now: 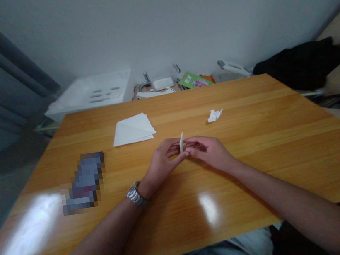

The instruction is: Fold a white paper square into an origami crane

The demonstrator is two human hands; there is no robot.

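Between my two hands, over the middle of the table, a small piece of folded white paper (pixel 181 142) stands on edge, seen nearly side-on. My left hand (pixel 165 157) grips it from the left, thumb in front and fingers behind. From the other side my right hand (pixel 210 150) pinches the same paper, its thumb meeting my left thumb at the lower edge. Some fingertips are hidden behind the paper. Beyond my left hand lie flat white paper sheets (pixel 133 130). A small white folded paper figure (pixel 215 115) rests beyond my right hand.
A blurred-out phone (pixel 86 180) lies on the wooden table (pixel 272 139) at left. Past the far edge are a white foam box (pixel 90 92), a green booklet (pixel 195 80) and assorted items. Black cloth (pixel 299 64) is heaped at the right.
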